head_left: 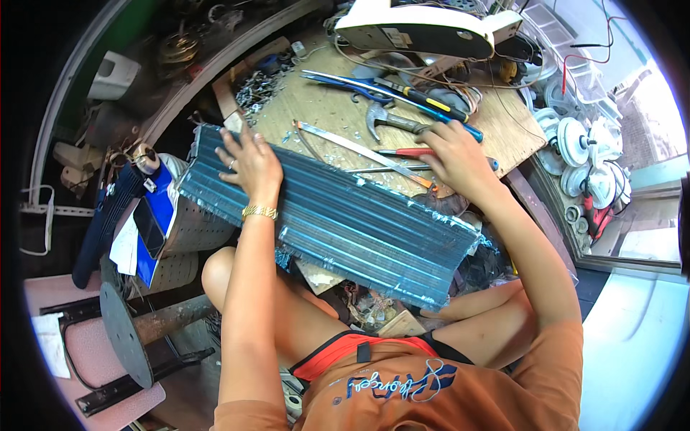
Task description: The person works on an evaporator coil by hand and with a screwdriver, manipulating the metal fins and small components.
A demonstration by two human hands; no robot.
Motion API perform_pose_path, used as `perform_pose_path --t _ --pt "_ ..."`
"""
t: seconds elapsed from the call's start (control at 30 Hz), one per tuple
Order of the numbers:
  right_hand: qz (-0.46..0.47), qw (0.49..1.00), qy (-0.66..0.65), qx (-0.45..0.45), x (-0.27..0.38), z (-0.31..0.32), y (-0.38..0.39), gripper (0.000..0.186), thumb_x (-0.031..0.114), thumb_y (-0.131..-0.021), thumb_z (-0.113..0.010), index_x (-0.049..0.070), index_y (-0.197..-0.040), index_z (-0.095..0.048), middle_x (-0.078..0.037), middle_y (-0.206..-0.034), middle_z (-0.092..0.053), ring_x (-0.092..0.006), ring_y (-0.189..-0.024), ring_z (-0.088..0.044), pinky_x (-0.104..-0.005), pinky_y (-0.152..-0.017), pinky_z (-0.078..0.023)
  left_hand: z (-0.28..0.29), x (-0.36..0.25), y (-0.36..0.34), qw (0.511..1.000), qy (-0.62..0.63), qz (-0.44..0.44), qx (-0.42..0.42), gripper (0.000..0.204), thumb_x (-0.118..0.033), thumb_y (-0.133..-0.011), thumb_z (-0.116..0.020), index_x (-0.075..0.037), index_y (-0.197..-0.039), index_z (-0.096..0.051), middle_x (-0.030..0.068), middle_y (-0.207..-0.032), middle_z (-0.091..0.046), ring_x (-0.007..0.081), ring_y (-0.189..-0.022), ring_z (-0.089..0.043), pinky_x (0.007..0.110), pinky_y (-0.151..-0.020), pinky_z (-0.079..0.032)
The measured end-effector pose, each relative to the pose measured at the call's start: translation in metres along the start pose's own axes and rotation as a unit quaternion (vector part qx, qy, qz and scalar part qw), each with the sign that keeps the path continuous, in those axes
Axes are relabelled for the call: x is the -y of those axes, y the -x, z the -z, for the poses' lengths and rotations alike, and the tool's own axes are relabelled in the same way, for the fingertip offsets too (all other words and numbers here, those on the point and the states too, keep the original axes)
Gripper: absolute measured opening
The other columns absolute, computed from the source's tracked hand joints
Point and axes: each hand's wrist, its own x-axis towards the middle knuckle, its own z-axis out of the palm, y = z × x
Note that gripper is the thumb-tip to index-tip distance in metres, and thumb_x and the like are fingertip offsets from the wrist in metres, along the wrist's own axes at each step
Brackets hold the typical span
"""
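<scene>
Across my lap and the table's near edge lies a long finned metal coil (345,215), blue-black with ridges along its length and ragged edges. My left hand (251,165) rests flat on its left part, fingers spread. At the coil's far right, my right hand (456,159) is over the tools, its fingers closed around the end of a red-handled tool (406,152). Just beyond the fingers is a claw hammer (392,123), its handle partly hidden. A hacksaw-like strip with orange ends (359,149) lies between the coil and the hammer.
Pliers with blue handles (352,86) and long screwdrivers lie farther back on the wooden table (309,118). Small metal scraps (259,90) are heaped at its far left. White plastic spools (575,144) stand at right. A round metal stand (126,334) is at lower left.
</scene>
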Motion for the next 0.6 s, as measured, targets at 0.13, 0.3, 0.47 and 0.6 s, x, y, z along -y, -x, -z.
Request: perform_pose_path --t 0.13,0.3,0.47,0.6 --pt "0.012 0.998 0.021 0.054 0.020 -0.035 -0.011 0.042 0.026 -0.089 -0.078 0.011 -0.127 -0.069 -0.010 -0.117 -0.067 -0.0323 -0.112 -0.061 -0.0474 -0.093 -0.053 -0.001 0.007 0.001 0.996 -0.010 -0.083 0.004 0.049 -0.037 -0.112 -0.047 -0.019 -0.158 -0.052 0.0119 -0.177 -0.027 0.0480 -0.164 -0.012 0.086 -0.118 -0.013" --pt "0.013 0.998 -0.006 -0.055 0.036 -0.039 -0.027 0.035 0.021 -0.091 -0.075 0.009 -0.123 -0.068 -0.011 -0.111 -0.066 -0.0334 -0.109 -0.062 -0.0492 -0.092 -0.054 0.007 0.011 -0.004 0.994 0.040 -0.105 -0.013 0.042 -0.040 -0.112 -0.049 -0.017 -0.145 -0.064 0.0093 -0.163 -0.048 0.0463 -0.163 -0.020 0.086 -0.117 -0.015" --pt "-0.062 0.995 0.015 0.073 0.013 -0.021 -0.007 0.037 0.018 -0.090 -0.075 0.009 -0.125 -0.070 -0.016 -0.123 -0.069 -0.0383 -0.113 -0.063 -0.0479 -0.095 -0.054 0.008 0.020 0.003 0.986 0.101 -0.122 -0.056 0.031 -0.037 -0.111 -0.054 -0.018 -0.124 -0.074 0.0082 -0.156 -0.053 0.0457 -0.161 -0.023 0.084 -0.118 -0.017" --pt "-0.052 0.991 0.013 0.123 -0.001 -0.018 0.011 0.041 0.018 -0.092 -0.076 0.008 -0.131 -0.066 -0.017 -0.119 -0.069 -0.0379 -0.110 -0.065 -0.0477 -0.096 -0.054 0.006 0.013 -0.001 0.968 0.114 -0.206 -0.086 0.024 -0.031 -0.109 -0.057 -0.018 -0.119 -0.074 0.0075 -0.141 -0.064 0.0363 -0.145 -0.048 0.076 -0.118 -0.026"
